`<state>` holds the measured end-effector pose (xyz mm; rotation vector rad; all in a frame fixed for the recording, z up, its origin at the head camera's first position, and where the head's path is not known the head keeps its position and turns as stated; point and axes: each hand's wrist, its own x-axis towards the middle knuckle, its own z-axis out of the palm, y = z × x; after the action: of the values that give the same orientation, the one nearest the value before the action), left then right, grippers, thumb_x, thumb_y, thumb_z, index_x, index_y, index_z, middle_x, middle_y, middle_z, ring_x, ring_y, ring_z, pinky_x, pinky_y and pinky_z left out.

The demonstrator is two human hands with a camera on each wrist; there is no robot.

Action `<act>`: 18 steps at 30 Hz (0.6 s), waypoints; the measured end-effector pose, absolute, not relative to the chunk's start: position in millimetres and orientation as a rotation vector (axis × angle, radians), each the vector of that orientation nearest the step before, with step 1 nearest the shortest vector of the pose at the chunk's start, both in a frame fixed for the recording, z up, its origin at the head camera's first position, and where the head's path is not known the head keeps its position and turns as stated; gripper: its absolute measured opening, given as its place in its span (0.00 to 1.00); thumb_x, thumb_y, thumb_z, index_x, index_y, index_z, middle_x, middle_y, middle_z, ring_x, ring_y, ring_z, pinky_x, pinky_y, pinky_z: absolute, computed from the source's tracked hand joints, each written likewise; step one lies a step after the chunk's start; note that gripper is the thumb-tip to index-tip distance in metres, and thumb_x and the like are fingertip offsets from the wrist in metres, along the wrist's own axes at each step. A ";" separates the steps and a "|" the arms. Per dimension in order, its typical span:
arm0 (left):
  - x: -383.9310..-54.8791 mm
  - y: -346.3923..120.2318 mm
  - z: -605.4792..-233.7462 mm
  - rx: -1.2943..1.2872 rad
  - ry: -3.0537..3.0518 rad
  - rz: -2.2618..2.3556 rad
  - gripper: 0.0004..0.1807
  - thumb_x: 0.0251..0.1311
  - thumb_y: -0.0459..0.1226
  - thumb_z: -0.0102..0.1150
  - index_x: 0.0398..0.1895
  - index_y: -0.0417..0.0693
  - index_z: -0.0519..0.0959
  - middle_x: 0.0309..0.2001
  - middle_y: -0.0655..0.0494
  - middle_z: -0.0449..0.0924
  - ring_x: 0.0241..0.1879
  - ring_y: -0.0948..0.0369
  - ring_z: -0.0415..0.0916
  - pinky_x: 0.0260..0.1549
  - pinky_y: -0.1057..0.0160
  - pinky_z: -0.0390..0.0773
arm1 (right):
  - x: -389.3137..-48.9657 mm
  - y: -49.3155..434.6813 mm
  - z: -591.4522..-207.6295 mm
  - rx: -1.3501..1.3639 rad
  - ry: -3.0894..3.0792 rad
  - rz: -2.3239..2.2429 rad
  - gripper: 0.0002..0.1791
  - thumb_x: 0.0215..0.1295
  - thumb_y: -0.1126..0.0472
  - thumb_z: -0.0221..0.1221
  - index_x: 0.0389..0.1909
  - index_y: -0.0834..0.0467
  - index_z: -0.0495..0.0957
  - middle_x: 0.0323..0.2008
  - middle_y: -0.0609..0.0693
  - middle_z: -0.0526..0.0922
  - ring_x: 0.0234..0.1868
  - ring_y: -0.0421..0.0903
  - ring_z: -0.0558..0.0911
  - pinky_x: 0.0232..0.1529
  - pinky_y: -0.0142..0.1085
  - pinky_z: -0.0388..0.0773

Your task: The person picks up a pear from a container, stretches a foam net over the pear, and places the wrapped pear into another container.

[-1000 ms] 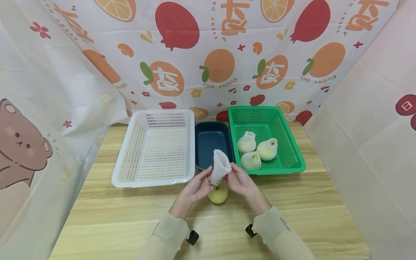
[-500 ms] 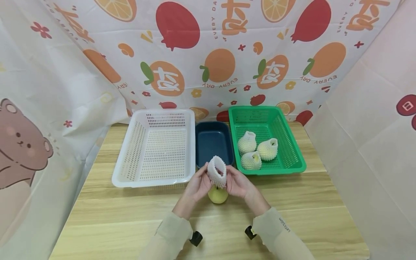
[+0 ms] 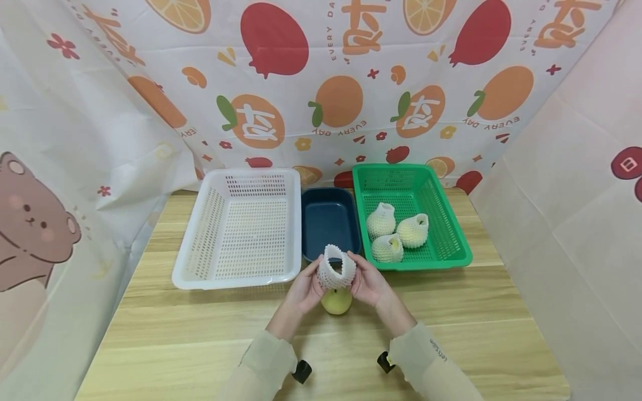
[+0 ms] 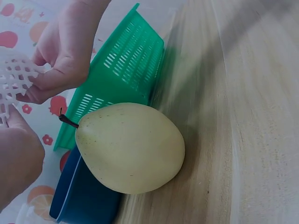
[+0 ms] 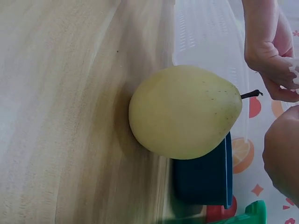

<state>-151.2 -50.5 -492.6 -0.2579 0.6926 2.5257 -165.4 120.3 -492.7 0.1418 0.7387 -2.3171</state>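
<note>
A white foam net sleeve [image 3: 328, 276] is pinched between my two hands, its mouth spread wide and facing up. My left hand [image 3: 306, 288] grips its left side, and my right hand [image 3: 370, 282] grips the right side. Just below the sleeve a yellow pear [image 3: 337, 302] stands on the table, its top partly covered by the sleeve in the head view. Both wrist views show the pear [image 4: 131, 149] upright with a dark stem, apart from the hands. In the right wrist view only an edge of the sleeve [image 5: 295, 74] shows.
Behind the hands sits a dark blue tray [image 3: 328, 223]. A white perforated basket [image 3: 292, 223] stands to its left. On the right, a green basket [image 3: 446, 223] holds three pears in foam nets [image 3: 381, 221]. A printed cloth [image 3: 296, 111] hangs behind the wooden table [image 3: 200, 345].
The foam net was narrow and tilted; its mouth has been pulled wide open and it has come lower, over the pear. Both hands shifted slightly with it.
</note>
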 end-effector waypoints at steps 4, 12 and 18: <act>-151.3 -50.6 -494.0 -0.326 0.713 2.534 0.17 0.73 0.39 0.33 0.38 0.46 0.75 0.36 0.54 0.79 0.36 0.63 0.78 0.36 0.71 0.77 | -164.4 118.7 -492.6 0.242 0.757 -2.340 0.21 0.74 0.52 0.39 0.32 0.54 0.80 0.31 0.45 0.82 0.32 0.35 0.80 0.27 0.24 0.75; -150.1 -51.7 -498.2 -0.378 0.706 2.562 0.15 0.72 0.39 0.36 0.37 0.46 0.75 0.37 0.55 0.79 0.37 0.64 0.77 0.37 0.71 0.77 | -163.8 113.6 -493.7 0.396 0.833 -2.358 0.17 0.72 0.51 0.45 0.31 0.52 0.79 0.31 0.44 0.82 0.32 0.35 0.79 0.25 0.23 0.73; -147.8 -53.4 -503.5 -0.397 0.744 2.544 0.13 0.72 0.37 0.36 0.39 0.45 0.73 0.37 0.55 0.78 0.36 0.65 0.77 0.39 0.73 0.76 | -162.2 114.3 -499.3 0.423 0.910 -2.334 0.15 0.72 0.53 0.45 0.33 0.53 0.78 0.34 0.44 0.81 0.35 0.36 0.77 0.30 0.25 0.71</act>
<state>-147.8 -53.4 -503.5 -0.3969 0.7443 2.5442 -162.2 114.3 -499.3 0.4229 0.9100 -2.3337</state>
